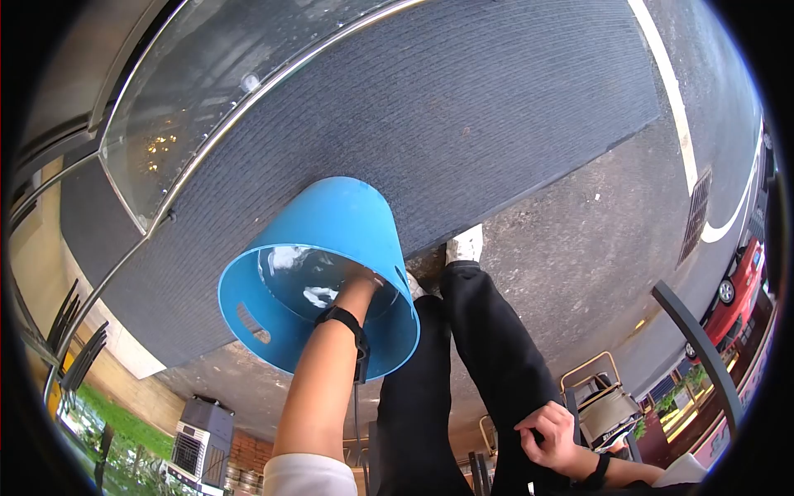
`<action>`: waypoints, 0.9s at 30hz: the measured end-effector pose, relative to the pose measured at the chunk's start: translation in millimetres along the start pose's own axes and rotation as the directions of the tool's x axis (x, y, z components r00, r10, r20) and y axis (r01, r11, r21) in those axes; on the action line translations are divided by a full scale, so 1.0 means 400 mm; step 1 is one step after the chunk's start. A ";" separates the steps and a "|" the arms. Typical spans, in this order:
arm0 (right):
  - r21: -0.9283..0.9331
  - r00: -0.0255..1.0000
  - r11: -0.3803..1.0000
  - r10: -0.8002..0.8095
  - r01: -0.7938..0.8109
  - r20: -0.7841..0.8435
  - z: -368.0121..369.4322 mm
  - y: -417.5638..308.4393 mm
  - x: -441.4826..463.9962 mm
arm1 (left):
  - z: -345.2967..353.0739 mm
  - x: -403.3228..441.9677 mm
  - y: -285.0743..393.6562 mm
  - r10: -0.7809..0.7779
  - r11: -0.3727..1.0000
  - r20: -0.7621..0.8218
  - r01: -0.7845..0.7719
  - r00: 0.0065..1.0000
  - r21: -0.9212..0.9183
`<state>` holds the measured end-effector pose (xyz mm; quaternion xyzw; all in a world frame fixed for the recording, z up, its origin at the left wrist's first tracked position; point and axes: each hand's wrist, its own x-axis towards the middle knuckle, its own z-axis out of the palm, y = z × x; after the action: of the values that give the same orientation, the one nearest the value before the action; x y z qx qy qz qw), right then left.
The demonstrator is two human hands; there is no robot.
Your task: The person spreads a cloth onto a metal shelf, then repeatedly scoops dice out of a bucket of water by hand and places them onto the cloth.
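A blue plastic bucket (335, 213) with handle slots cut in its sides stands by my feet, at the edge of the grey ribbed ramp. Inside it is clear liquid (310, 273) with bright white patches, perhaps reflections. My left hand (366, 283) reaches down into the bucket; its fingers are hidden, so what they touch cannot be told. A black band (343, 317) circles that wrist. Over my black trouser leg, near the knee, my right hand (550, 436) is loosely curled closed, with nothing visible in it.
Grey ribbed matting (496, 91) slopes ahead, bordered on the left by a metal rail (211, 145) and glass panel. Rough pavement (579, 215) lies to the right, with a drain grate (695, 217). A folding chair (604, 405) and a red car (736, 293) are farther right.
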<state>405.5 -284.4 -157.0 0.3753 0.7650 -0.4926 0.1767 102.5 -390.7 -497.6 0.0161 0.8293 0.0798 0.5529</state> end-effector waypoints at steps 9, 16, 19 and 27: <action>0.019 0.999 0.999 0.037 -0.037 -0.001 0.004 -0.004 -0.004 | 0.001 -0.013 0.000 0.009 1.000 0.028 -0.009 1.000 0.010; 0.012 1.000 1.000 0.028 -0.028 -0.001 0.006 0.001 -0.003 | 0.001 -0.020 0.006 0.009 1.000 0.044 -0.009 0.999 0.014; 0.013 0.999 0.999 0.032 -0.032 0.011 0.002 -0.004 0.003 | 0.002 -0.017 0.014 0.012 1.000 0.046 -0.013 0.999 0.015; -0.005 1.000 1.000 0.025 -0.024 0.013 0.002 -0.004 0.009 | 0.012 -0.020 0.019 0.014 1.000 0.070 -0.015 0.997 0.013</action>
<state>402.0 -284.1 -158.7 0.3810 0.7605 -0.4908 0.1887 109.4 -383.5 -491.0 0.0284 0.8098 0.0775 0.5809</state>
